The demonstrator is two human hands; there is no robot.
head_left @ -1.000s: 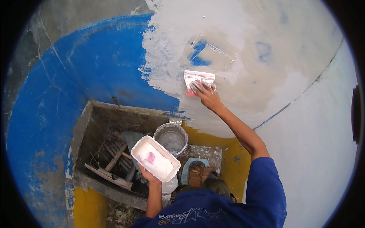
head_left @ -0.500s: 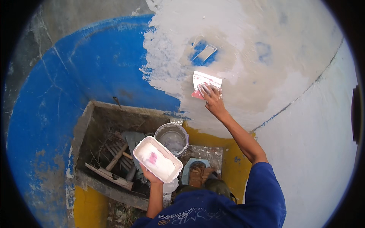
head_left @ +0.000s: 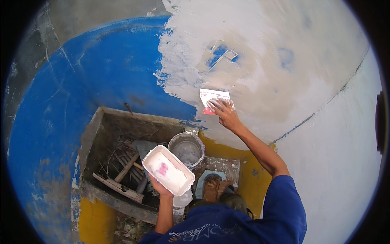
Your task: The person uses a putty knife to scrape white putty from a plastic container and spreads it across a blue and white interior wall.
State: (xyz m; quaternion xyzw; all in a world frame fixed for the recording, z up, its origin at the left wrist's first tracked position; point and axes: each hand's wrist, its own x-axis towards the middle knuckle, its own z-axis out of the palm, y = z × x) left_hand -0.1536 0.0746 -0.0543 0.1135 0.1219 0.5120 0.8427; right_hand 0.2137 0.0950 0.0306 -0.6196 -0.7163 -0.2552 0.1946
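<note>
At 1 o'clock in my remote view, the right hand (head_left: 228, 116) grips a flat white-and-red rectangular scraper (head_left: 214, 94) at the grey-white plastered wall (head_left: 260, 110), fingers slightly parted across its face; half a second earlier I saw it higher and farther right. At 7 o'clock the left hand (head_left: 160, 188) clasps a white rectangular tub (head_left: 188, 184) of white paste (head_left: 170, 174); I cannot tell its hidden fingers' spread.

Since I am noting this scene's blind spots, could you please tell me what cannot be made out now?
All in the head view:
- Left hand: most of its fingers, hidden beneath the tray.
- Scraper: part of its lower half, covered by the right hand.
- Dark object: its right side, cut off by the view's edge.
</note>
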